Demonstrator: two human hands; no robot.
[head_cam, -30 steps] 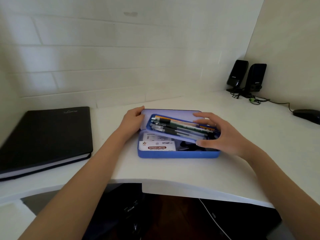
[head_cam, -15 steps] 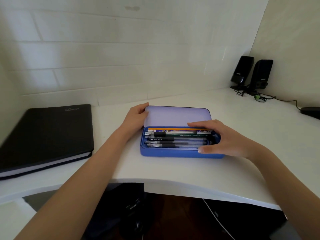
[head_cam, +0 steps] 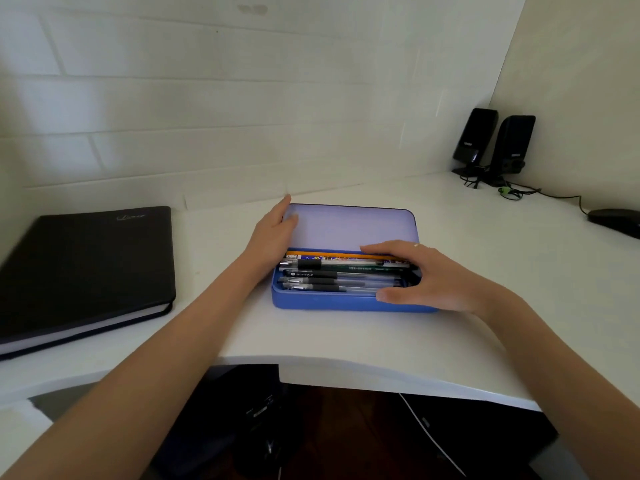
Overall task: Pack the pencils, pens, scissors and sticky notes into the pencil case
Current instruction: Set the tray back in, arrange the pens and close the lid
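Observation:
An open blue pencil case lies on the white desk, its pale lid raised at the back. An inner tray fills the case and carries several pens, a green pencil and an orange pencil. My left hand pinches the lid's left edge, thumb on the inside. My right hand spans the tray's right end, with the thumb at the front rim and the fingers over the pens. The scissors and sticky notes are hidden under the tray.
A black notebook lies on the desk to the left. Two black speakers with cables stand in the far right corner, and a dark mouse lies at the right edge. The desk's front edge curves inward below the case.
The tray of pens was tilted up, showing the sticky notes and scissors beneath. My right hand has lowered it flat into the case, covering them. My left hand has stayed on the lid.

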